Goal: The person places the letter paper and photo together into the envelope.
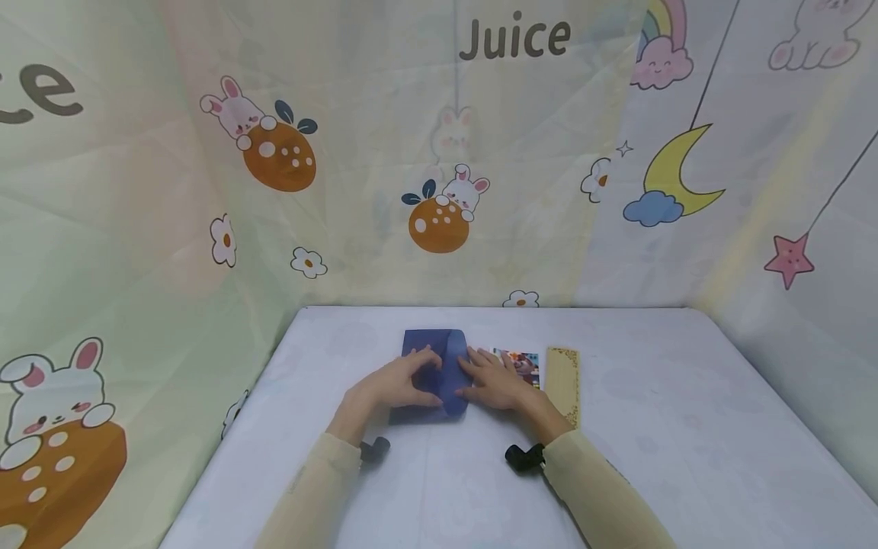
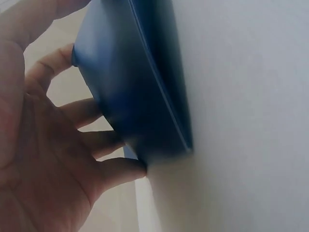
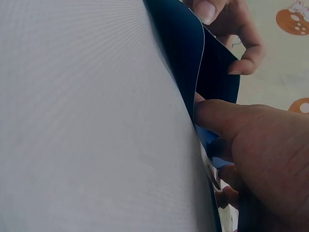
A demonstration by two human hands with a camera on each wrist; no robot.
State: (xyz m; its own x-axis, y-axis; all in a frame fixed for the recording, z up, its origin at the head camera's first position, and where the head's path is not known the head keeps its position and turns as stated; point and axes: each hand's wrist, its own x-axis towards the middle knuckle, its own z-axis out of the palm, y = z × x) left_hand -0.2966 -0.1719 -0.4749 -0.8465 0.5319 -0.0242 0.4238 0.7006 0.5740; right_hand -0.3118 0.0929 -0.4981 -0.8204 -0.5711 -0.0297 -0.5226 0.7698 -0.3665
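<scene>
A dark blue envelope (image 1: 421, 415) lies on the white table, its right part a lighter flap (image 1: 453, 370). My left hand (image 1: 394, 381) curves over it from the left, thumb and index finger spread in a C on the paper. Against the envelope's edge (image 2: 125, 87) in the left wrist view stand several left fingertips (image 2: 137, 166). My right hand (image 1: 501, 385) grips the right edge. Its thumb (image 3: 215, 113) reaches between the parted blue layers (image 3: 217, 67) in the right wrist view, with the other fingers partly hidden below.
A colourful picture card (image 1: 527, 367) lies just right of the envelope, partly covered by my right hand. Farther right is a cream strip (image 1: 562, 374) with a brown ornamental border. Cartoon-printed cloth (image 1: 384, 91) hangs behind and beside the white table (image 1: 658, 427).
</scene>
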